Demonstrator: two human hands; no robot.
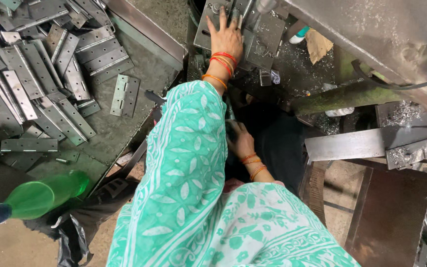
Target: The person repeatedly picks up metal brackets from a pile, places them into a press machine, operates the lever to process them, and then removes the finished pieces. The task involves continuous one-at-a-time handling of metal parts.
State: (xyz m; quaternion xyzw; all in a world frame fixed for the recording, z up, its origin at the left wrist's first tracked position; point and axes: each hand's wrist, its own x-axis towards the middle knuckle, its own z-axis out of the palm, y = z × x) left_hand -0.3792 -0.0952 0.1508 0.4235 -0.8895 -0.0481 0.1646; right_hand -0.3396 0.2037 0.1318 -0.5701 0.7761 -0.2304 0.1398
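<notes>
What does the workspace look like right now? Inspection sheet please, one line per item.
Surface: grey metal machine table, strewn with metal shavings.
Job's things: flat metal plate on the machine bed, under the left hand.
Clutter: heap of steel hinges on a tray at left; green bottle lying below it.
Grippers: left hand flat on the plate, fingers spread; right hand low in shadow, grasp unclear.
Cables: black cable along the machine at right.
Surroundings: dusty floor, metal offcuts at right.
</notes>
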